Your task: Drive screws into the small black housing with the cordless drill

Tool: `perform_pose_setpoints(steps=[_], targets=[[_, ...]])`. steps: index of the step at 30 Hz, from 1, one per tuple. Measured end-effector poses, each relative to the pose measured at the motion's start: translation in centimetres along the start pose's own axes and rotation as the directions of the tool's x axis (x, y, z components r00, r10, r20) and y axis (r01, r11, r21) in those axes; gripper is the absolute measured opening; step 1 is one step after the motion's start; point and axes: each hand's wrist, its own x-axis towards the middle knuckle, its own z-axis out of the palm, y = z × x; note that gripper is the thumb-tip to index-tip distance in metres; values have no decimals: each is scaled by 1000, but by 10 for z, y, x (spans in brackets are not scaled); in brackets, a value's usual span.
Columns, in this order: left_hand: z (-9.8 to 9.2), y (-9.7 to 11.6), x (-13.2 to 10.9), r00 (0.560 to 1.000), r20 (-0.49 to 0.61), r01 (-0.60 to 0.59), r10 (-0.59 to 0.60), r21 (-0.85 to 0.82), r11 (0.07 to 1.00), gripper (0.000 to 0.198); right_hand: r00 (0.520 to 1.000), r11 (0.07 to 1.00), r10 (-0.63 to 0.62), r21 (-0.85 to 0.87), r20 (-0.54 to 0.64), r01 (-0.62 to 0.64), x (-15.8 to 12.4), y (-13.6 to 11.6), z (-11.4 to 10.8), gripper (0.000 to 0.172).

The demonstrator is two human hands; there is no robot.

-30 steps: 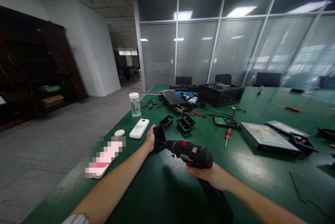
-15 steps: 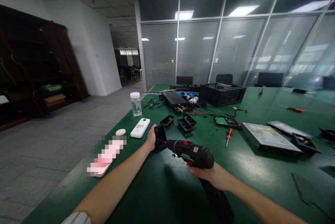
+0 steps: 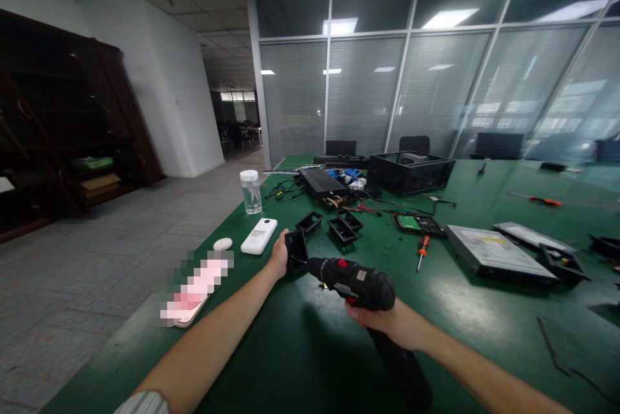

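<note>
My left hand (image 3: 279, 255) grips a small black box-like frame (image 3: 296, 250) by its left side, its hollow face turned toward the drill. In my right hand (image 3: 382, 322) is a black cordless drill (image 3: 356, 281) with red details, held by the handle and pointing left. The drill's tip reaches the lower right part of the frame; whether it touches a screw there is too small to tell. Just beyond, similar black frames (image 3: 343, 230) lie on the green table (image 3: 271, 349).
A white power bank (image 3: 259, 236), a clear bottle (image 3: 251, 193) and a blurred pink phone (image 3: 196, 294) lie left. Rightward are an orange screwdriver (image 3: 423, 252), a circuit board (image 3: 417, 223) and a metal drive (image 3: 498, 256). A black computer case (image 3: 411, 172) stands behind with cables.
Almost nothing differs. The drill and the black frame stay together in the same place; the whole view shifts very slightly.
</note>
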Motion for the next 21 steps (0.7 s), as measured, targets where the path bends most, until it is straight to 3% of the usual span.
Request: perform_pose_setpoints(steps=[12, 21], targets=[[0, 1, 0, 1000, 13, -14, 14, 2, 1000, 36, 1000, 999, 10, 31, -29, -9, 1, 1, 1, 26], [0, 0, -1, 1000, 20, -5, 5, 1, 1000, 36, 999, 999, 14, 48, -38, -12, 0, -1, 2, 21]])
